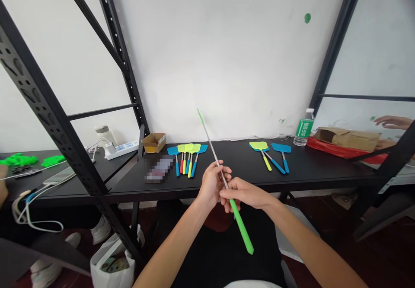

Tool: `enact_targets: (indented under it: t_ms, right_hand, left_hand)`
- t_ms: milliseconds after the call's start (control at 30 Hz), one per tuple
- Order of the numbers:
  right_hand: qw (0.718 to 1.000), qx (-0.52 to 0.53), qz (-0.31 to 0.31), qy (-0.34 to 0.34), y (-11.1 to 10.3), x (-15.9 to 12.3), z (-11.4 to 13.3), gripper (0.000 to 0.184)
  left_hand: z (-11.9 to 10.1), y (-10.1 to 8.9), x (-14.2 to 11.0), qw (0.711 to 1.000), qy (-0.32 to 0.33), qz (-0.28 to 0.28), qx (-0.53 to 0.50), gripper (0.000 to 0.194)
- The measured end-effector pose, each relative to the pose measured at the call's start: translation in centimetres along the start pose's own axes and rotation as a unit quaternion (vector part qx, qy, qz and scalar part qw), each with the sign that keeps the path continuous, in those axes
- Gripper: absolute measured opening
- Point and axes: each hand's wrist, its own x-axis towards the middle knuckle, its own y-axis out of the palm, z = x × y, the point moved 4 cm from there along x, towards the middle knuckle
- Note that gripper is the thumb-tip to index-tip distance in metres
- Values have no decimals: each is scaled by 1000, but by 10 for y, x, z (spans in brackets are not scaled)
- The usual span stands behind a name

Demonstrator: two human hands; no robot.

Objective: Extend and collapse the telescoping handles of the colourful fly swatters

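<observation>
A green-handled fly swatter [241, 227] with a thin metal rod is held over my lap, tilted up and away. Its green head shows edge-on as a narrow strip at the far end. My left hand [212, 182] is closed around the rod partway along, fingers curled under it. Just above the green handle, my right hand [244, 193] pinches the rod; its lower fingers are curled beneath. Beyond my hands, several blue and yellow fly swatters [184, 148] lie fanned on the black table [227, 167]. A second small group of fly swatters [259, 146] lies farther right.
A small cardboard box [153, 142] and a blurred flat item [160, 169] sit at the table's left. A water bottle [304, 128] stands at the back right. Black metal posts [55, 106] frame both sides. Another person's hand [394, 122] shows at far right, near an open carton [348, 137].
</observation>
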Motion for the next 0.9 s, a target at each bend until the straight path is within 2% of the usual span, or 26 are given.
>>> enact_targets:
  t_ms: [67, 133, 267, 333, 433, 533, 667, 800, 900]
  right_hand:
    - [993, 117, 3, 11, 7, 5, -4, 36]
    - [972, 233, 18, 11, 15, 7, -4, 31]
    - [901, 430, 58, 19, 27, 4, 2, 20]
    - [875, 483, 41, 5, 29, 2, 5, 19]
    - [865, 500, -12, -42, 27, -3, 9, 20]
    - [859, 504, -40, -77, 28, -9, 16, 20]
    - [852, 519, -37, -62, 29, -15, 24, 17]
    - [863, 504, 2, -26, 31, -14, 24, 16]
    - [882, 471, -4, -12, 32, -10, 21, 17]
  left_hand:
    - [-5, -2, 2, 999, -6, -8, -34, 19]
    - [-15, -5, 4, 996, -11, -11, -86, 13]
    - [-44, -12, 6, 982, 48, 10, -183, 4]
    - [-55, -14, 5, 977, 73, 32, -198, 4]
    - [-61, -10, 0, 976, 83, 80, -184, 10]
    - [-59, -3, -3, 978, 89, 112, -152, 16]
    - [-54, -4, 0, 981, 112, 86, -133, 18]
    - [-55, -11, 4, 984, 117, 52, -122, 15]
    - [-60, -15, 5, 986, 123, 38, -104, 14]
